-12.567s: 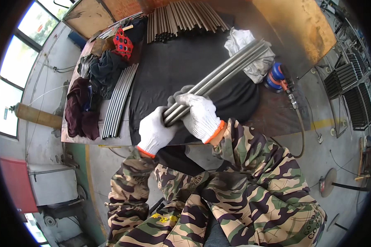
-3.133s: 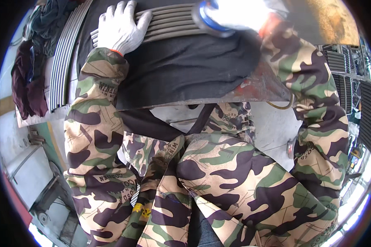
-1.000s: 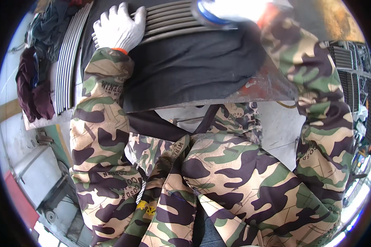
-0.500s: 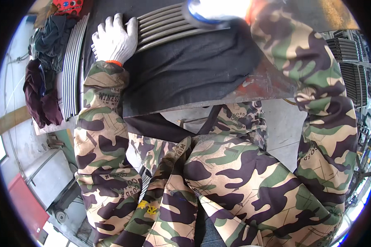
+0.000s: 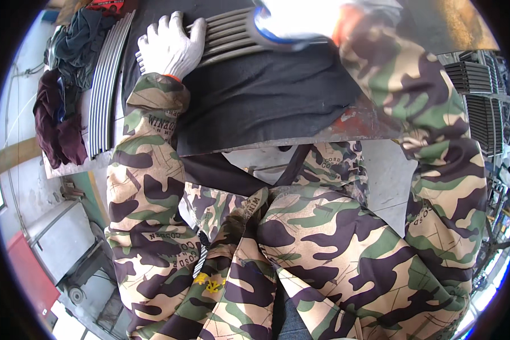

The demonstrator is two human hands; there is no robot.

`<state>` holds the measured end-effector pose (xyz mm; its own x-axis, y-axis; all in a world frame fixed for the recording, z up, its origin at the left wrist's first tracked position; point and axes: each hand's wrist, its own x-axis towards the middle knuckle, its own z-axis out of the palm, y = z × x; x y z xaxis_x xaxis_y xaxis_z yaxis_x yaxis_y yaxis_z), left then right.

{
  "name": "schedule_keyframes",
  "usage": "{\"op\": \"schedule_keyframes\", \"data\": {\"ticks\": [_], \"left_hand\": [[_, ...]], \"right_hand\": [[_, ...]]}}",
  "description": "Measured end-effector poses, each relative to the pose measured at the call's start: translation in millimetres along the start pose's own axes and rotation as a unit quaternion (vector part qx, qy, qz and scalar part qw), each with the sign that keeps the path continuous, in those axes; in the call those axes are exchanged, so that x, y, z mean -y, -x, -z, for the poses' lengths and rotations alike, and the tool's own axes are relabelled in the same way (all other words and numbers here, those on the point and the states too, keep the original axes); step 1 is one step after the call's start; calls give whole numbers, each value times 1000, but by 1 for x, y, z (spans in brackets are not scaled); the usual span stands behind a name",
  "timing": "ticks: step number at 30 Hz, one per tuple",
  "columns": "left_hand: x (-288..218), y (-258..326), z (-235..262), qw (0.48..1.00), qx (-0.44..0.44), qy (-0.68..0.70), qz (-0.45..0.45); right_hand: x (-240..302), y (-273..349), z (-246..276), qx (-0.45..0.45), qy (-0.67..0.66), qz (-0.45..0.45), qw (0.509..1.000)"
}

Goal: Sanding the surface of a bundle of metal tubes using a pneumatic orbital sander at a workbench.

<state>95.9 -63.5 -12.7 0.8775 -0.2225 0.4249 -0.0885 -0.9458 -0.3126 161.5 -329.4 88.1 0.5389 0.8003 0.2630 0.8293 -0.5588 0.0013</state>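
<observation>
- Compared with half a second back, the view has tipped slightly: the left hand in its white glove sits a little further right along the row of metal rods, while the rods themselves lie where they did.
- Over the last few seconds the rods have stayed spread side by side on the black cloth; the bundle gripped in both hands twelve seconds ago is now laid flat, so the holding-down looks steady rather than freshly begun.
- The left hand lies palm down, fingers spread wide, pressing on the near ends of the rods and closing around nothing.
- The right hand is washed out by glare at the top edge; it rests over the rods with a blue-rimmed round thing under it, and I cannot tell how far it is closed.
- The rods sit at the far side of the surface, on the cloth.
- A second batch of curved rods lies further left, beside dark bundled clothes.
</observation>
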Motion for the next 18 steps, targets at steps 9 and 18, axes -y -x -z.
{"op": "schedule_keyframes", "data": {"ticks": [9, 18], "left_hand": [[5, 5, 8, 998, 8, 51, 30], [3, 3, 8, 995, -12, 64, 81]], "right_hand": [[6, -17, -6, -44, 17, 23, 999], [18, -33, -10, -83, 21, 37, 996]]}}
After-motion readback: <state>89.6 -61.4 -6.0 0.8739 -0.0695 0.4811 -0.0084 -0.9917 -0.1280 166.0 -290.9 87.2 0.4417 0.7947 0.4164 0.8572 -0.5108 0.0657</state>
